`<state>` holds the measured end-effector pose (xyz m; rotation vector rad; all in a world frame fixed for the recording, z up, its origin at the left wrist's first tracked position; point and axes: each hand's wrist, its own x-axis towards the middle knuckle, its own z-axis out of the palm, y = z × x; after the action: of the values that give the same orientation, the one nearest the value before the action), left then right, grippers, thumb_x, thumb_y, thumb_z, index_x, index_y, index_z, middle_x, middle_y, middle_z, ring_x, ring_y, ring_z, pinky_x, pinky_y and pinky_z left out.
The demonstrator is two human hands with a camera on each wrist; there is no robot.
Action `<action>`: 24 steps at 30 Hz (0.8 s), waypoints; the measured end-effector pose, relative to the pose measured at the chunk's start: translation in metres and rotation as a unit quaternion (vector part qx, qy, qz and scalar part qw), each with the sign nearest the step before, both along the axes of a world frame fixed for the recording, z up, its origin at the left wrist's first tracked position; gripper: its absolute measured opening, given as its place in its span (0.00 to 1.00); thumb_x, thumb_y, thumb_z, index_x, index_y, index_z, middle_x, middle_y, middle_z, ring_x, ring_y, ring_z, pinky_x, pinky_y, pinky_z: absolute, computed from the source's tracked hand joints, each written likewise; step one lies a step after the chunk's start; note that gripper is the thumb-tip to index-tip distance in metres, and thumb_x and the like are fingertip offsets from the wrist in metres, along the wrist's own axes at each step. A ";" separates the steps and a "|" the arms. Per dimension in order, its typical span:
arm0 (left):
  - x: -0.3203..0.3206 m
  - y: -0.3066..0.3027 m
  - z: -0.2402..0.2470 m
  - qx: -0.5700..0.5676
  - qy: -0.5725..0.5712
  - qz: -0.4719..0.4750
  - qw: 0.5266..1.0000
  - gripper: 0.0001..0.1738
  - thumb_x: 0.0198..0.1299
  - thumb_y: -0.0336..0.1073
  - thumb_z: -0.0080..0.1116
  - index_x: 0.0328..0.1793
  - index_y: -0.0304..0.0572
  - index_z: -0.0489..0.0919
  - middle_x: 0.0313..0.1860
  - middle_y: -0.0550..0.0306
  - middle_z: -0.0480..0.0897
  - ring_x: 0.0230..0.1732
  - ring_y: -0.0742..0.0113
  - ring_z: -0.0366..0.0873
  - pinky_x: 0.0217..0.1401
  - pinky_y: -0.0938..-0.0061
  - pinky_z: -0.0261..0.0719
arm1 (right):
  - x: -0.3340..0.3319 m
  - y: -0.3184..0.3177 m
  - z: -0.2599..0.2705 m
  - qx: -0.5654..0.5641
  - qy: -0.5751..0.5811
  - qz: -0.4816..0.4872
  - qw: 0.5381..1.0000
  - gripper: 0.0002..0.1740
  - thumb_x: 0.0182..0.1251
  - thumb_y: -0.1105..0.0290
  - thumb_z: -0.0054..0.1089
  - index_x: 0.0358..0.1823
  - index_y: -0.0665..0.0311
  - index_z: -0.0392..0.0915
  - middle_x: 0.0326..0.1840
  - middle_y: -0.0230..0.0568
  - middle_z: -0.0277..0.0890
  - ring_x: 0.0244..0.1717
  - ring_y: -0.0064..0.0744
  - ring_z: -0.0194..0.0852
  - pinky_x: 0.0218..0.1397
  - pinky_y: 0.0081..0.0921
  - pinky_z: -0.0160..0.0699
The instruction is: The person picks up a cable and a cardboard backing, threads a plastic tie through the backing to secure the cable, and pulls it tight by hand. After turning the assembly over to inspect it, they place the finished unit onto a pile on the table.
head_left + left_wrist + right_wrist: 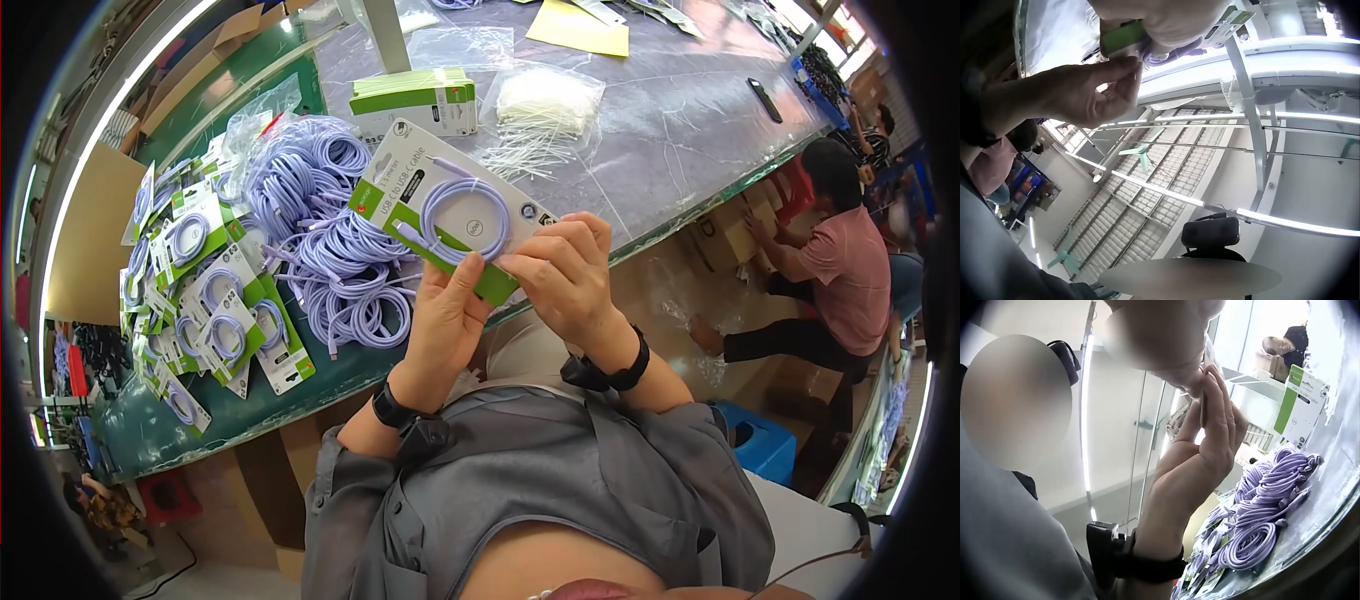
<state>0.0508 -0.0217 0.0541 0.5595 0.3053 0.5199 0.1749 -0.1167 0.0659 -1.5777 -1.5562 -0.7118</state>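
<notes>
A green and white cable card (385,185) with a coiled lilac cable (427,215) on its front is held up above the table edge. The left hand (447,318) grips the card's lower edge, its thumb beside the coil. At the card's right end the right hand (562,272) pinches near the coil with thumb and fingers. In the left wrist view the right hand (1088,94) shows beyond the card (1124,39). The right wrist view shows the left hand (1194,450) with straight fingers behind the card, seen edge-on.
Loose lilac cables (325,235) lie heaped left of the hands, beside carded cables (225,335). A stack of cards (415,103) stands behind, with a bag of white ties (545,105) to its right. A phone (765,100) lies farther right. A person (845,260) sits beyond the table.
</notes>
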 end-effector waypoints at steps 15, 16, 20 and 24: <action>0.004 -0.006 -0.014 0.069 -0.039 0.087 0.993 0.19 0.64 0.25 0.54 0.59 0.48 0.68 0.53 0.61 0.76 0.54 0.70 0.75 0.57 0.72 0.76 | -0.011 0.009 -0.001 0.021 -0.003 -0.003 1.000 0.07 0.48 0.75 0.60 0.32 0.57 0.79 0.34 0.26 0.78 0.37 0.27 0.72 0.50 0.33 0.61; 0.004 -0.006 -0.016 0.075 -0.034 0.090 0.993 0.20 0.64 0.25 0.54 0.60 0.47 0.67 0.55 0.60 0.76 0.54 0.70 0.75 0.58 0.72 0.75 | -0.007 0.009 -0.001 0.034 0.016 0.005 0.999 0.08 0.49 0.77 0.60 0.31 0.58 0.79 0.34 0.28 0.79 0.36 0.29 0.73 0.49 0.33 0.61; 0.001 -0.009 -0.019 0.154 -0.019 0.105 0.982 0.22 0.63 0.24 0.54 0.62 0.44 0.67 0.57 0.59 0.75 0.56 0.69 0.74 0.59 0.72 0.73 | 0.007 0.004 -0.007 0.038 0.178 0.036 0.983 0.07 0.54 0.82 0.60 0.32 0.61 0.78 0.36 0.35 0.79 0.35 0.28 0.74 0.47 0.30 0.66; -0.007 -0.004 -0.021 0.341 0.012 0.155 0.927 0.20 0.60 0.24 0.58 0.59 0.39 0.72 0.55 0.54 0.77 0.53 0.66 0.76 0.57 0.72 0.74 | 0.005 -0.003 -0.022 0.038 0.523 0.250 0.814 0.04 0.63 0.81 0.57 0.36 0.65 0.76 0.39 0.39 0.78 0.38 0.24 0.76 0.44 0.22 0.74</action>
<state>0.0437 -0.0258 0.0330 1.2056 0.2312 0.9383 0.1804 -0.1194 0.0443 -1.0644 -0.9624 0.3789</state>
